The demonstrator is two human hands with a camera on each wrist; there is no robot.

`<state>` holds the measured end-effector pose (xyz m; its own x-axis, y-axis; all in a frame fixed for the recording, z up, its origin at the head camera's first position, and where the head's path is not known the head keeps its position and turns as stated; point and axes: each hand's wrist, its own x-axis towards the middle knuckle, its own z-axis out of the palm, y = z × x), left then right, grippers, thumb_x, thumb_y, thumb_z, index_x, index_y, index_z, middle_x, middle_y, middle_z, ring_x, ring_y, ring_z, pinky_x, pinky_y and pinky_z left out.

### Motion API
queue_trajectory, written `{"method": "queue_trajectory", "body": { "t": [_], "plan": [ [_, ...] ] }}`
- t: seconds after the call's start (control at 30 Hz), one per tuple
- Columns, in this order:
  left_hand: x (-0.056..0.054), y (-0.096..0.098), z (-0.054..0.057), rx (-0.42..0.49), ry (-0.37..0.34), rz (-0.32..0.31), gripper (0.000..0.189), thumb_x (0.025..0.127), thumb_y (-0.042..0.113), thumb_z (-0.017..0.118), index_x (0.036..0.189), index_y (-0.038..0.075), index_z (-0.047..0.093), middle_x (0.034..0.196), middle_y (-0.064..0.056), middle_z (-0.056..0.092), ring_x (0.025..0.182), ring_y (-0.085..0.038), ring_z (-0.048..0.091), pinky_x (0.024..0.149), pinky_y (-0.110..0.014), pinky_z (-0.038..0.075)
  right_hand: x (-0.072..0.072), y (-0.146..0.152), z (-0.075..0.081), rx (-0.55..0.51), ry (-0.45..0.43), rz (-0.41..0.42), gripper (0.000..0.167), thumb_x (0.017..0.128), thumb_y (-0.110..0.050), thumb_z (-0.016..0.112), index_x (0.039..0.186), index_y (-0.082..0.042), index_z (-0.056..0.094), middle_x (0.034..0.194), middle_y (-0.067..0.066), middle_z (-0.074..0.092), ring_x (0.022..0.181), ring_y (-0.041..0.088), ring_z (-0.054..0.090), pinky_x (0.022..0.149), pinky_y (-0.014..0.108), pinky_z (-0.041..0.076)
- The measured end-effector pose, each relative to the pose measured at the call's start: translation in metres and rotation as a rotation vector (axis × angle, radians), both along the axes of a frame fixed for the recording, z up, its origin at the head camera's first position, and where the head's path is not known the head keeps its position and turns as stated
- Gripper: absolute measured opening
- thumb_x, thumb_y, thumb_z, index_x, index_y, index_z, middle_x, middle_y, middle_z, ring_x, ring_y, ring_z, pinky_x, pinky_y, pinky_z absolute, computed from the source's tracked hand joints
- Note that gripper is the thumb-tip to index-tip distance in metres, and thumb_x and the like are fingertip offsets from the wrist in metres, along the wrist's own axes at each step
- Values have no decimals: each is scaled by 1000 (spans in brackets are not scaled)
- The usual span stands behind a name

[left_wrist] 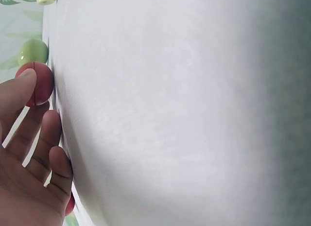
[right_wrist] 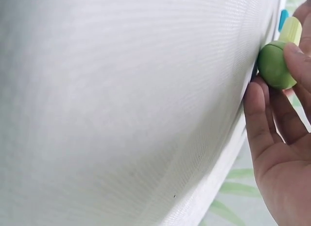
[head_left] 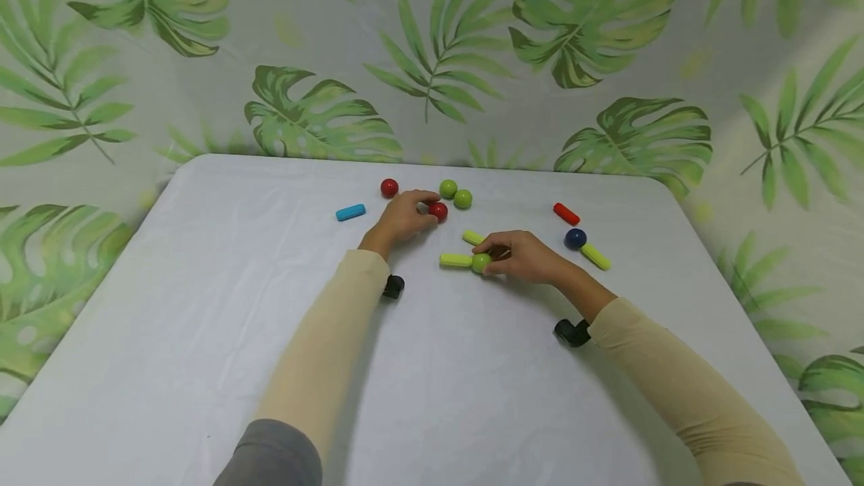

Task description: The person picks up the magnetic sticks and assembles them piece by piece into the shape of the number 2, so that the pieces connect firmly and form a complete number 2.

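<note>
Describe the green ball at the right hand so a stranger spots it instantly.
On the white tabletop, right of the middle, find the person's right hand. Between its thumb and fingers is the green ball, with a yellow-green stick at its left side. That stick sets it apart: the other two green balls sit close together nearer the far edge, with no stick beside them.

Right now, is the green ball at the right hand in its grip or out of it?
In its grip: the head view shows the right hand with thumb and fingers on opposite sides of the green ball.
</note>
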<state>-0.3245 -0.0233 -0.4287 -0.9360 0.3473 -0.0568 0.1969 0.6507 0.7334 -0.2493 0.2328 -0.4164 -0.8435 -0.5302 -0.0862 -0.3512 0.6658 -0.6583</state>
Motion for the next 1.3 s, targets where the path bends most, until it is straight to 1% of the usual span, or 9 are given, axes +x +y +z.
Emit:
{"method": "queue_trajectory", "body": {
  "t": [0.17, 0.37, 0.5, 0.77, 0.87, 1.0, 1.1, 1.17, 1.3],
  "plan": [
    [-1, 2, -3, -33, -8, -2, 56, 94, 20, 66, 147, 20, 49, 135, -7, 62, 114, -24, 58, 107, -42, 45, 0, 0, 0, 5, -14, 1, 34, 86, -15, 77, 119, -12, 71, 119, 10, 71, 104, 21, 67, 93, 38, 55],
    [2, 2, -2, -53, -13, -19, 48, 94, 21, 65, 142, 21, 56, 138, -8, 60, 123, -25, 54, 114, -44, 40, 3, -2, 0, 7, -39, -13, 34, 85, -16, 78, 119, -13, 71, 120, 9, 71, 105, 21, 67, 93, 39, 56],
    [4, 0, -1, -45, -22, -30, 47, 95, 21, 65, 141, 20, 56, 137, -8, 60, 122, -25, 54, 112, -43, 42, 4, -2, 1, 17, -51, -25, 35, 85, -16, 78, 119, -15, 71, 121, 7, 70, 108, 21, 67, 94, 39, 56],
    [2, -5, 2, -37, -29, -52, 46, 94, 19, 66, 140, 19, 57, 139, -9, 59, 124, -26, 55, 111, -42, 44, 3, -1, 0, 22, -46, -36, 36, 85, -16, 78, 120, -16, 71, 120, 5, 71, 106, 19, 66, 94, 38, 55],
    [2, -9, 5, -39, -34, -52, 45, 94, 20, 66, 138, 19, 58, 137, -9, 59, 120, -26, 55, 108, -43, 46, 3, -3, 1, 22, -38, -33, 36, 85, -16, 78, 120, -15, 70, 119, 5, 70, 106, 20, 66, 95, 40, 55],
    [1, -21, 9, -49, -19, -58, 45, 93, 19, 67, 138, 18, 57, 133, -8, 60, 112, -26, 57, 98, -39, 50, 2, -4, 4, 22, -40, -26, 36, 86, -16, 77, 121, -14, 70, 121, 7, 70, 107, 21, 65, 96, 42, 55],
    [1, -31, 14, -69, 11, -85, 46, 93, 17, 67, 138, 17, 57, 130, -8, 61, 108, -25, 58, 92, -37, 51, 0, -4, 4, 33, -49, -35, 36, 86, -16, 77, 121, -15, 70, 122, 6, 69, 108, 21, 65, 96, 41, 55],
    [2, -39, 19, -92, 37, -109, 45, 93, 16, 67, 137, 14, 59, 128, -9, 63, 105, -25, 59, 92, -36, 51, 0, -3, 3, 40, -50, -37, 36, 86, -15, 77, 121, -15, 70, 123, 6, 69, 109, 21, 65, 96, 41, 55],
    [11, -58, 33, -143, 107, -168, 40, 91, 11, 67, 131, 9, 62, 124, -12, 65, 102, -27, 61, 94, -39, 51, -1, -4, 4, 34, -46, -23, 36, 86, -15, 77, 121, -15, 70, 123, 7, 69, 108, 21, 65, 95, 40, 55]
  ]
}}
